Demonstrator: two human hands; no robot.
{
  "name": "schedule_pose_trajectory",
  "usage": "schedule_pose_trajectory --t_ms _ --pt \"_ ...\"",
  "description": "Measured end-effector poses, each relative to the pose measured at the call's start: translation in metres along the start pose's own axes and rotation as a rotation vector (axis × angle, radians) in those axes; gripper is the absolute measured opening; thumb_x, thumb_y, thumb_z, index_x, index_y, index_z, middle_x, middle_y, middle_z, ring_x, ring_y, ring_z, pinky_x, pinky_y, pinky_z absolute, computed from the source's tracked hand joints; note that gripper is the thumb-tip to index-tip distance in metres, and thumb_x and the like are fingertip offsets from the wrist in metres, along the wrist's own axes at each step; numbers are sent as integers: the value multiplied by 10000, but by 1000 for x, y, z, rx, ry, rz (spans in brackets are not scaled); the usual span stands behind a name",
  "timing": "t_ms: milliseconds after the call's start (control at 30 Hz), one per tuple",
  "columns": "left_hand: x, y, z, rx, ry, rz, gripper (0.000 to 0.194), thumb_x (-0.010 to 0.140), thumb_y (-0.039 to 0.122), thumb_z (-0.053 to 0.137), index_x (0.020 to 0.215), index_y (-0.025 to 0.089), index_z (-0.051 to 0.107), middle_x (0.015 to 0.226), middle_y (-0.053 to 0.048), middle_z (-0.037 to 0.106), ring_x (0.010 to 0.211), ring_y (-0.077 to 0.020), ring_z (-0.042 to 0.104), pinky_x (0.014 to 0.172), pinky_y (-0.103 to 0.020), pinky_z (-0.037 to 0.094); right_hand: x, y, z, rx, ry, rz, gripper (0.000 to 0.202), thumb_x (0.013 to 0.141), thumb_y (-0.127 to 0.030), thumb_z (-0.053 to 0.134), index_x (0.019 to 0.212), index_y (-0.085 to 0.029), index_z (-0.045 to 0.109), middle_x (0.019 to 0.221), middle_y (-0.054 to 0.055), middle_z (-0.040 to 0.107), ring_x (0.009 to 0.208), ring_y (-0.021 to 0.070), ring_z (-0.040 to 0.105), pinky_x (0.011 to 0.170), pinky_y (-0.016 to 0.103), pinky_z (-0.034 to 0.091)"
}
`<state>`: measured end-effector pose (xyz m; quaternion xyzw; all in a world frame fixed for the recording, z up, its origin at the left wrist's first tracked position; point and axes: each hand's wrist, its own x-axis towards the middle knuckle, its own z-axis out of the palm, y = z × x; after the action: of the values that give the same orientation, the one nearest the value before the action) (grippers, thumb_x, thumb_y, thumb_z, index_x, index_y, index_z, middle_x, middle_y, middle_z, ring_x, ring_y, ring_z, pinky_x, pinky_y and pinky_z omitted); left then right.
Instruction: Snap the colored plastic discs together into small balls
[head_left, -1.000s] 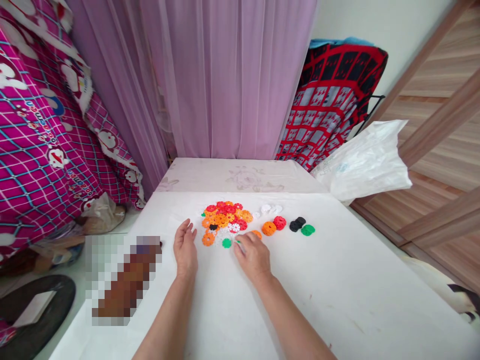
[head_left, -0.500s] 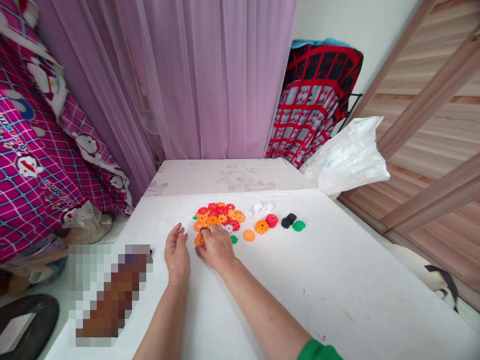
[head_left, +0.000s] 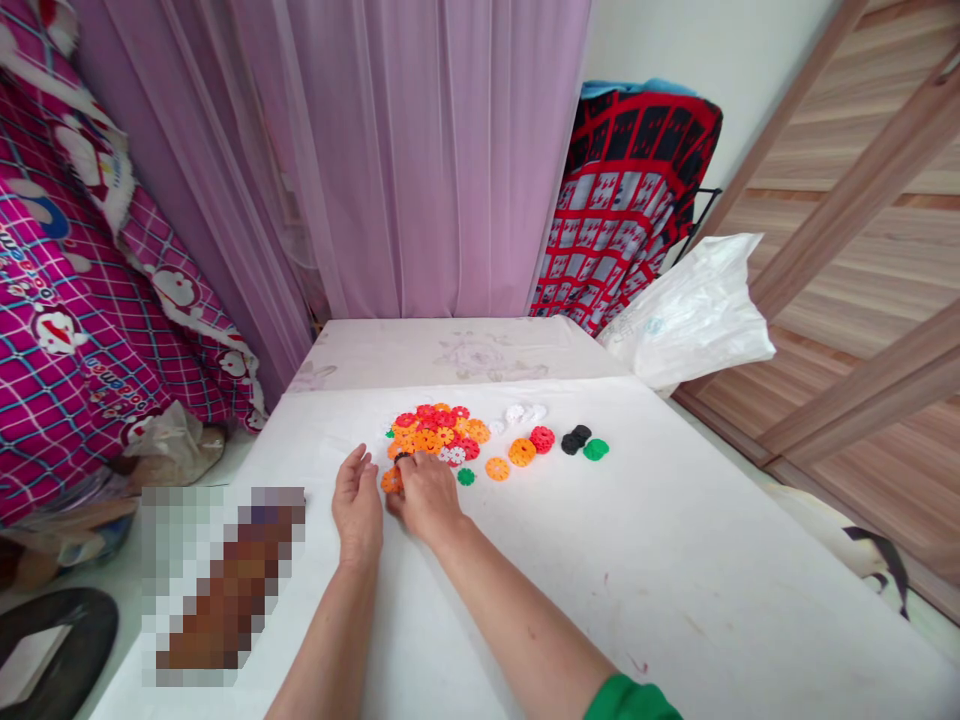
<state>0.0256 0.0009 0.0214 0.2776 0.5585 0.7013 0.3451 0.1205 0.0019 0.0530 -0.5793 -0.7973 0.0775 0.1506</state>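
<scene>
A heap of orange and red notched discs [head_left: 427,430] lies on the white tabletop [head_left: 637,600]. At its near left edge, the curled fingers of my right hand [head_left: 429,495] are on an orange disc [head_left: 391,481] and a black one [head_left: 403,457]; its grip is partly hidden. My left hand [head_left: 358,505] rests just left of it, fingers apart and holding nothing. Right of the heap are a green disc [head_left: 466,477], a single orange disc [head_left: 497,468], a larger orange one [head_left: 522,452], a red one [head_left: 542,439], white discs [head_left: 514,413], black discs [head_left: 576,440] and green discs [head_left: 596,449].
A white plastic bag [head_left: 690,315] stands at the table's back right corner. Behind the table hangs a purple curtain [head_left: 435,160]. A blurred-out brown object [head_left: 232,590] is at the left edge, with a black round item [head_left: 82,640] beyond it.
My right hand has shifted slightly left, toward my left hand, and the orange disc by its fingers has moved left too. More of the small green disc shows.
</scene>
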Motion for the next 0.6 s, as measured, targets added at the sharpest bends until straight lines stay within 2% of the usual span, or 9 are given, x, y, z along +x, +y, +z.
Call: schedule_pose_trajectory --t_ms 133,267,400,500,600 --pt "0 -2 0 -7 -3 4 321 738 196 583 1054 225 632 1127 -59 637 1148 -196 560 1044 -384 377 5 1 1 41 -17 47 339 728 -366 633 1008 -175 622 979 80 645 883 215 584 753 315 430" --pt "0 -1 -1 -17 -9 5 319 751 221 576 1067 221 621 1142 -67 626 1161 -204 551 1032 -393 389 8 1 5 29 -20 27 340 731 -400 635 981 -170 631 955 85 655 862 219 594 756 319 428" --pt "0 0 -1 -14 -4 -6 314 753 231 570 1064 217 616 1165 -68 616 1162 -200 550 1027 -383 393 1 8 4 52 83 29 270 765 -363 613 975 -195 635 934 71 656 865 211 593 762 313 418" --pt "0 0 -1 -8 -10 -2 314 760 245 569 1070 218 615 1153 -65 623 1160 -195 551 1027 -376 393 -16 31 0 84 207 63 291 744 -337 639 1000 -202 620 907 55 665 867 207 595 771 303 414" --pt "-1 -2 -1 21 -9 13 331 756 245 579 1084 221 619 1158 -68 626 1155 -197 556 1034 -382 386 -39 72 -5 103 334 151 284 721 -318 651 975 -201 602 879 37 674 836 191 601 765 286 415"
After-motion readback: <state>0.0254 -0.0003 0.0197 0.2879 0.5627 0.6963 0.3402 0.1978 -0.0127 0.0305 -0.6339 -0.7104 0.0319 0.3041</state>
